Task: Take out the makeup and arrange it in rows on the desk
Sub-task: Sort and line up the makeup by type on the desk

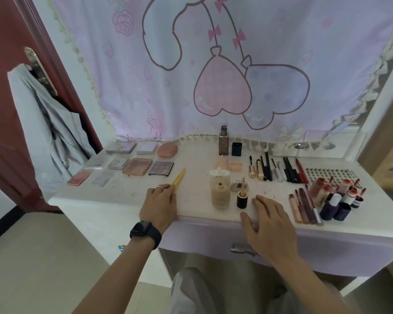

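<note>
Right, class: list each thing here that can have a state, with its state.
Left hand, holds yellow sticks.
Right hand, open, flat on desk edge.
Beige bottle, upright, uncapped.
Black cap, inverted, wand up.
Brown bottle, upright.
Drawer, shut.

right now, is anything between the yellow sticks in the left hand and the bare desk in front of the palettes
Nothing visible. The left hand holds the yellow sticks right over bare desk; the dark palette lies just left of their tips, and the beige bottle stands off to the right.
</note>
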Available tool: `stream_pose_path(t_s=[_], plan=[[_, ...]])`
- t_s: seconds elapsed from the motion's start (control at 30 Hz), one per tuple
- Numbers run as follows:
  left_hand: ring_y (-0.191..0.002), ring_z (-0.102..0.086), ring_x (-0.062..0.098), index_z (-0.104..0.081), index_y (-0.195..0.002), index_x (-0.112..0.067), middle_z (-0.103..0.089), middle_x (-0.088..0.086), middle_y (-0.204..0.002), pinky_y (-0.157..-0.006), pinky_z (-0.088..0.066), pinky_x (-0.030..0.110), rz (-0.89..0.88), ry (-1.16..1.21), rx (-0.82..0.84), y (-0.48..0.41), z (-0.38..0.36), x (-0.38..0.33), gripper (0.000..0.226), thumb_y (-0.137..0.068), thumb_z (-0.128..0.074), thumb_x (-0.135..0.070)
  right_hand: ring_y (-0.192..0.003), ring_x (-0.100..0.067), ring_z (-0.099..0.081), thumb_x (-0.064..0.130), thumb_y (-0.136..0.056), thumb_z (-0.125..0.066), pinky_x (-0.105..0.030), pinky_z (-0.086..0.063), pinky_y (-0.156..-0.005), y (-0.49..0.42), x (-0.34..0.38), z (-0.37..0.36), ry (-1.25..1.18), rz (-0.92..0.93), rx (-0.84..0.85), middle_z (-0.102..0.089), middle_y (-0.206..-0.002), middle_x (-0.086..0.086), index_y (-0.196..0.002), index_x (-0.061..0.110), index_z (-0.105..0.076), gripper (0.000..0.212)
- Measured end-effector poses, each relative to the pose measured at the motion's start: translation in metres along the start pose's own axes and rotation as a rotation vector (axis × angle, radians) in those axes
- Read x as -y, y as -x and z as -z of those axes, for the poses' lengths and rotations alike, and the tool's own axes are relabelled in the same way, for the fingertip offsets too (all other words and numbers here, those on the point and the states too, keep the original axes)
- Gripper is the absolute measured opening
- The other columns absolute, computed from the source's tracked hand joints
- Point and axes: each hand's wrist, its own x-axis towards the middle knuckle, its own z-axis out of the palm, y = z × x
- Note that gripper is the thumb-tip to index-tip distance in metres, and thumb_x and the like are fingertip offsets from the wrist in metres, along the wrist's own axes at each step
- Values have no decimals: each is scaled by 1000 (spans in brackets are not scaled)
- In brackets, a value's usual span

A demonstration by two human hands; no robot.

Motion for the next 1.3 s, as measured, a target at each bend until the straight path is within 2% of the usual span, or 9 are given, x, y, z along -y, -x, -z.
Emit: stream_pose_path(t_s=[0.1, 0.27, 0.53, 0.67, 0.8, 0.93, 1.07, 1.17, 1.3], plan=[[-119, -45, 32, -62, -132, -14, -56, 4, -138, -97, -42, 34, -28, -3, 16, -2, -3, -18, 36, -103, -41, -21, -118, -24, -59, 54, -93, -45, -34, -48, -100, 1, 0, 0, 0, -2, 8, -66, -125, -10, -123, 4, -66, 62], [-115, -47, 29, -67, -116, -13, -57, 3, -135, -94, -44, 36, -37, 30, 43, 1, -15, -56, 31, -101, -43, -27, -118, -24, -59, 54, -93, -44, -35, -49, -100, 1, 0, 1, -1, -10, 16, -66, -125, -9, -124, 4, -65, 63], [-111, -50, 29, -66, -118, -15, -59, 5, -131, -92, -41, 33, -55, 96, 64, 1, -17, -68, 31, -101, -43, -28, -120, -24, -57, 54, -94, -43, -37, -48, -101, 1, -2, 1, 21, -8, 25, -65, -127, -9, -125, 4, -65, 63], [-109, -54, 31, -68, -120, -14, -64, 7, -125, -93, -44, 36, -92, 144, 4, 6, -10, -65, 32, -102, -45, -28, -120, -25, -57, 53, -94, -43, -37, -48, -102, 1, -3, 0, 37, -1, 20, -65, -128, -9, -126, 5, -65, 62], [-113, -52, 28, -69, -120, -18, -66, 3, -122, -91, -39, 29, -97, 146, 26, 9, -12, -55, 33, -100, -50, -36, -128, -27, -56, 52, -96, -42, -42, -43, -109, 3, -3, -3, 94, 3, 27, -64, -134, -11, -130, 6, -64, 62], [-117, -47, 25, -63, -131, -21, -62, 1, -129, -95, -39, 28, -100, 169, 59, 7, -13, -53, 37, -101, -49, -38, -139, -25, -47, 53, -99, -37, -44, -32, -117, 6, -3, -5, 156, -5, 59, -55, -145, -9, -140, 10, -57, 63], [-126, -45, 19, -62, -132, -26, -53, 2, -136, -100, -36, 27, -51, 279, 30, -4, -7, -45, 37, -100, -50, -41, -139, -24, -47, 54, -99, -35, -44, -31, -117, 5, -2, -6, 163, 1, 59, -54, -146, -8, -140, 10, -56, 64], [-130, -43, 24, -58, -135, -25, -49, 8, -140, -108, -39, 36, 3, 209, -34, -29, -2, -23, 40, -98, -52, -40, -138, -25, -48, 52, -98, -37, -44, -33, -116, 5, -2, -7, 159, 0, 46, -55, -145, -9, -140, 9, -57, 63], [-138, -33, 34, -46, -143, -17, -42, 16, -149, -107, -37, 47, 119, -45, -19, -60, 6, 3, 51, -98, -47, -40, -140, -25, -46, 51, -100, -34, -44, -32, -117, 5, -2, -6, 176, 8, 55, -53, -147, -10, -141, 8, -54, 63]])
